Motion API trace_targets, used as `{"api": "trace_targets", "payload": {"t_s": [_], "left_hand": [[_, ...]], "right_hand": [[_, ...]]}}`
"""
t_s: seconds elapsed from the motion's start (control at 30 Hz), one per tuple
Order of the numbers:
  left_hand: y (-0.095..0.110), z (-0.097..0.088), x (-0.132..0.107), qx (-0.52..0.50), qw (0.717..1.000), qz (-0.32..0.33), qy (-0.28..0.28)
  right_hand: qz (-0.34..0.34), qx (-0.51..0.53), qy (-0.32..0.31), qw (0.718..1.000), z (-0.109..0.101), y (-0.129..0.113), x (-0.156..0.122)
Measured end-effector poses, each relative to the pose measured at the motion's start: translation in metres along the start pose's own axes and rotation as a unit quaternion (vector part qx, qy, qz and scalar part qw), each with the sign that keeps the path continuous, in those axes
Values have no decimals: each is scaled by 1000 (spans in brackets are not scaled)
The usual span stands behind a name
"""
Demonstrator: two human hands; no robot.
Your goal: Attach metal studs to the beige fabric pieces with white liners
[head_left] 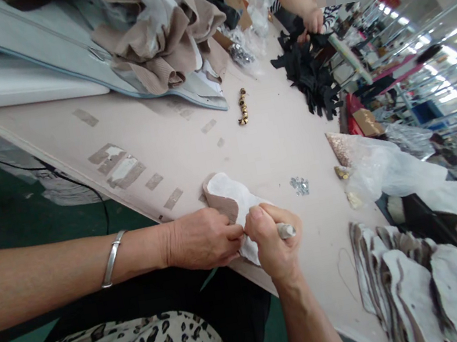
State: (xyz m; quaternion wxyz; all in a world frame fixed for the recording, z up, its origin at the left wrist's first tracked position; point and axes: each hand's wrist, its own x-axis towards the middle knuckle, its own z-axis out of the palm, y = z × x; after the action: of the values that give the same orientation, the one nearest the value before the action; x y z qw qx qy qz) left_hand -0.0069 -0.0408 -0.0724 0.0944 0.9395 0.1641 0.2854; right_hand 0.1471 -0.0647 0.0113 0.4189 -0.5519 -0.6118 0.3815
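Observation:
A fabric piece (242, 197), white on one face and ribbed tan on the other, lies partly curled at the near table edge. My left hand (205, 239), with a silver bangle at the wrist, is closed on the edge of this piece, fingertips pinched. Wrapped in my right hand (276, 239) is a tool with a pale round handle (287, 230); its end sticks out of the fist. The tool's other end points toward my left fingertips at the fabric, and its tip is too small to make out. Both hands nearly meet over the fabric.
Small silver metal bits (300, 185) and a row of gold-coloured pieces (242, 107) lie on the table (268, 146). Stacked fabric pieces (407, 281) stand at right, plastic bags (399, 164) behind. Tan fabric (162, 47) is heaped at upper left. Across the table, another person's hands (312, 22) handle black pieces (310, 71).

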Motion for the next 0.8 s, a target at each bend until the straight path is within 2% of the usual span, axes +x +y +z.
{"api": "trace_targets", "payload": {"t_s": [0.07,0.13,0.2,0.27,0.3,0.37,0.43,0.5,0.57,0.6,0.67,0.73,0.8], "left_hand": [[0,-5,2,8,999,38,-5],[0,-9,3,10,999,40,-8],[0,-11,3,11,999,35,-4],[-1,-11,3,11,999,32,-3],[-1,-11,3,9,999,31,-6],[-1,-13,3,4,999,33,-19],[-1,-15,3,2,999,38,-30],[-1,-17,2,6,999,41,-30],[-3,-19,1,7,999,45,-27],[-4,-20,1,7,998,50,-27],[-10,-26,3,19,997,65,-29],[-16,-35,11,48,994,90,-35],[-19,-47,23,78,988,123,-46]], "right_hand": [[-13,118,39,992,-7,-4,1],[-69,219,84,970,-10,-10,2],[-131,262,122,948,-9,-10,1],[-116,258,122,951,-8,-2,-3],[-88,242,116,959,-10,5,-6],[-48,161,143,975,-21,23,-11],[-43,-32,196,979,-43,41,-14],[-24,-270,199,942,-69,56,-16],[2,-405,161,900,-90,67,-17],[7,-425,144,894,-97,70,-17],[-3,-417,124,900,-101,72,-18],[-23,-391,96,915,-93,65,-21],[-28,-329,40,943,-77,48,-26]]}}
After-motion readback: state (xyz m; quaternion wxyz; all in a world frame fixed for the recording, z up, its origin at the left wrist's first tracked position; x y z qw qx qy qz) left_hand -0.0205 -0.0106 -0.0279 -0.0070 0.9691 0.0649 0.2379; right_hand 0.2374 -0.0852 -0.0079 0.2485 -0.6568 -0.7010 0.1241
